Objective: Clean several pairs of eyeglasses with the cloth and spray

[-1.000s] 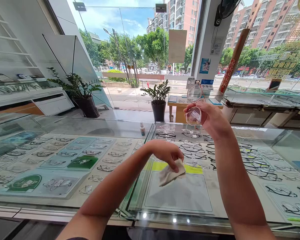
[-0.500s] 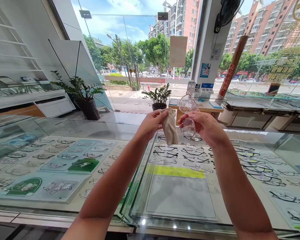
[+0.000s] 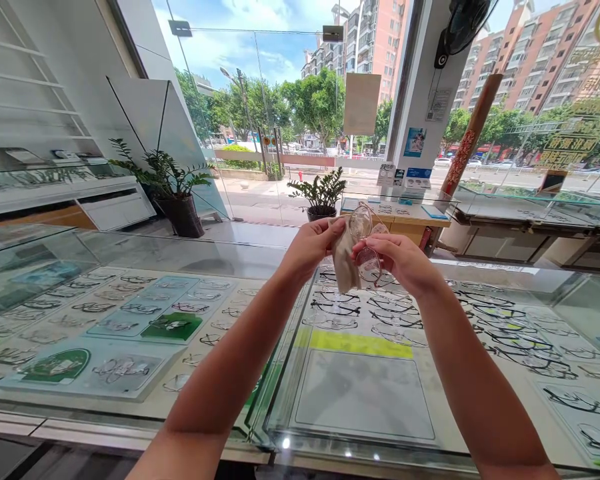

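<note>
Above the glass counter, my left hand (image 3: 316, 248) pinches a beige cleaning cloth (image 3: 347, 267), which hangs down in folds. My right hand (image 3: 399, 261) holds a pair of thin-framed eyeglasses (image 3: 361, 221) near the bridge, between thumb and fingers. The frame stands on end, one lens above the fingers and the other below. Its lens edges come right up to the cloth; I cannot tell whether they touch. Part of the frame is hidden behind my right fingers.
Below my hands, glass display cases hold rows of spectacles (image 3: 335, 309) and a grey pad (image 3: 363, 393). Ahead stand a potted plant (image 3: 321, 193), a wooden desk (image 3: 405, 217) and glass doors. Another potted plant (image 3: 180, 213) stands at left.
My right hand has brought the eyeglasses left and slightly down, close against the cloth, and their tilt has changed. The camera view has shifted a little.
</note>
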The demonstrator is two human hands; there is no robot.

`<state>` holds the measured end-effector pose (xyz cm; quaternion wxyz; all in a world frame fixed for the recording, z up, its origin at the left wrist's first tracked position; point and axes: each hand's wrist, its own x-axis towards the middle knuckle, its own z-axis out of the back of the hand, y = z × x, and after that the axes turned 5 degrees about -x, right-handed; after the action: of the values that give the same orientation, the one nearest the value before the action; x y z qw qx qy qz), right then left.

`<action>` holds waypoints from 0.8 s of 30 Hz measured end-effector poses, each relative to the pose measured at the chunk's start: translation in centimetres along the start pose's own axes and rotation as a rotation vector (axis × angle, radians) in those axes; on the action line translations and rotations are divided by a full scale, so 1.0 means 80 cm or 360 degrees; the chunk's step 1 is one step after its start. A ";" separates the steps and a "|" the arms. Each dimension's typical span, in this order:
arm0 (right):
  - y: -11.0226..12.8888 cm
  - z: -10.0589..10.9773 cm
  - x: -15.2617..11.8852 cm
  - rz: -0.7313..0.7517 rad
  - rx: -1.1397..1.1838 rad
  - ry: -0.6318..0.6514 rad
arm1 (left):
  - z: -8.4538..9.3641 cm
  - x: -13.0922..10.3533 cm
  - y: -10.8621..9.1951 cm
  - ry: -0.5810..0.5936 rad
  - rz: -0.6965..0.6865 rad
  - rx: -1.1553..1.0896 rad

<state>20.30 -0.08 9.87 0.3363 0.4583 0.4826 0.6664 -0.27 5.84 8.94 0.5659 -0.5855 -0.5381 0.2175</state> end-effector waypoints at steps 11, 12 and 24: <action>0.006 0.010 -0.001 0.0011 0.0042 -0.0059 | 0.004 0.005 -0.004 -0.0001 -0.0089 -0.0096; 0.007 0.010 -0.001 0.0015 0.0038 -0.0059 | 0.004 0.005 -0.003 0.0017 -0.0084 -0.0088; 0.005 0.013 -0.001 0.0036 0.0025 -0.0028 | 0.003 0.000 -0.001 0.0110 0.0013 0.0102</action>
<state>21.27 0.06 10.34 0.3295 0.4722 0.4795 0.6622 -0.51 5.93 8.92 0.6017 -0.5765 -0.5087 0.2167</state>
